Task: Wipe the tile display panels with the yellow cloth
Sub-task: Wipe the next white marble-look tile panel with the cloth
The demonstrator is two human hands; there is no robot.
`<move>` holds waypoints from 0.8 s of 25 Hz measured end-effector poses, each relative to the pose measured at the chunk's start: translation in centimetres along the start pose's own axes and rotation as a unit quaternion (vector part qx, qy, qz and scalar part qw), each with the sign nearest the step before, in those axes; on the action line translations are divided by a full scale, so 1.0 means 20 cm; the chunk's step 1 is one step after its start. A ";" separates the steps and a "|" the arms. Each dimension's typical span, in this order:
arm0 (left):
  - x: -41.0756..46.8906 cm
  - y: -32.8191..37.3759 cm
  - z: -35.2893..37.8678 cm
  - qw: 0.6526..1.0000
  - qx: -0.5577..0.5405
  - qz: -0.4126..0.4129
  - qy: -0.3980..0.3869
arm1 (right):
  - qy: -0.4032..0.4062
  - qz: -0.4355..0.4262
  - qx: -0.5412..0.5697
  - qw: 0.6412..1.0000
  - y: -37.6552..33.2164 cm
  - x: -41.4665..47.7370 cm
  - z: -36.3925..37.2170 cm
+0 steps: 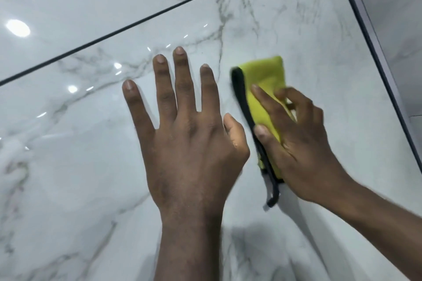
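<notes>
— Right of centre, the yellow cloth [266,89] lies folded on the tile panel [80,166]. Its long axis runs nearly top to bottom, black edging on its left side, a loose black end trailing lowest.

— And the hands?

— The right hand [296,143] grasps the cloth, thumb and curled fingers pressing it to the tile. The left hand [182,134] lies flat just beside it, fingers spread and holding nothing.

— Anything unclear?

— The cloth's middle is covered, the right hand is blurred, and both forearms are cut off.

— The surface?

— Glossy white marble with grey veins, a dark joint [141,23] at upper left, a dark frame strip [370,36] at right, and a light reflection [17,27].
</notes>
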State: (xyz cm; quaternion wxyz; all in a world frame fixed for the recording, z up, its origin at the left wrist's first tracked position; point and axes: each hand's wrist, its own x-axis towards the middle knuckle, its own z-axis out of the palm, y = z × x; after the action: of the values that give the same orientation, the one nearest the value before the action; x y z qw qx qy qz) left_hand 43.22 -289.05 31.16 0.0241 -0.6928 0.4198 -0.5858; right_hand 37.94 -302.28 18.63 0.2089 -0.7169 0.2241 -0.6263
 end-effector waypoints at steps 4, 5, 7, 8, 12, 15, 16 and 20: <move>0.00 0.01 -0.01 1.000 0.002 0.001 -0.009 | 0.016 0.206 0.021 0.978 0.14 0.27 -0.02; 0.00 0.01 -0.01 1.000 0.001 0.000 -0.009 | 0.016 0.203 0.027 0.979 0.08 0.36 -0.02; 0.00 0.01 -0.01 1.000 0.003 -0.004 -0.009 | 0.036 0.089 0.011 0.995 -0.07 0.41 -0.04; 0.00 0.00 -0.01 1.000 0.003 -0.005 -0.008 | 0.033 0.035 -0.001 0.999 -0.10 0.35 -0.04; -0.01 0.01 -0.01 1.000 0.004 -0.008 -0.008 | -0.022 0.063 0.025 0.997 0.09 -0.07 -0.04; 0.00 0.01 -0.01 1.000 0.006 -0.006 -0.013 | 0.005 0.165 0.048 0.985 0.15 0.17 -0.03; 0.00 0.01 -0.01 1.000 0.006 -0.008 -0.014 | 0.017 0.174 0.063 0.983 0.09 0.28 -0.04; 0.00 0.01 0.00 1.000 0.015 -0.011 -0.014 | 0.001 0.001 0.055 0.999 -0.06 0.22 -0.06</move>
State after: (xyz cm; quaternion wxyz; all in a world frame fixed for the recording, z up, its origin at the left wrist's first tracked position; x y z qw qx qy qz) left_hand 43.02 -289.08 31.00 0.0339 -0.7052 0.4025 -0.5826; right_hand 37.27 -304.01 23.04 0.2481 -0.7036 0.1904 -0.6380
